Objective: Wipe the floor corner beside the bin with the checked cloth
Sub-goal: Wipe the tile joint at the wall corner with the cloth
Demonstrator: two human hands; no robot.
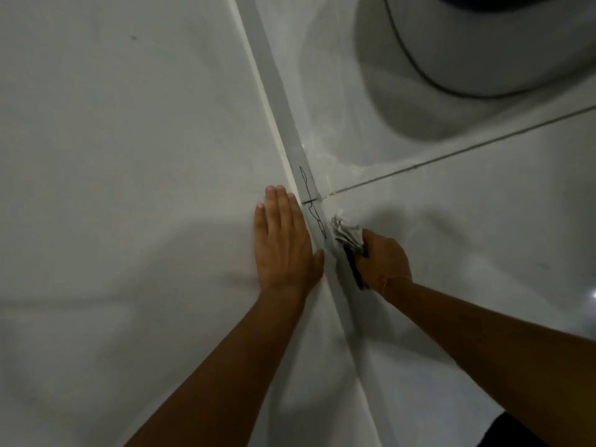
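My right hand is closed around a bunched grey and dark checked cloth, pressing it on the pale floor tile right where the floor meets the grey skirting strip. Flat against the white wall rests my left hand, fingers together and straight, holding nothing. The white round bin stands at the top right, well beyond the cloth. Dusty smears lie on the floor between the cloth and the bin.
A dark grout line runs from the skirting strip out to the right edge. Thin black scribble marks sit on the skirting just ahead of the cloth. The bin casts a shadow on the tile.
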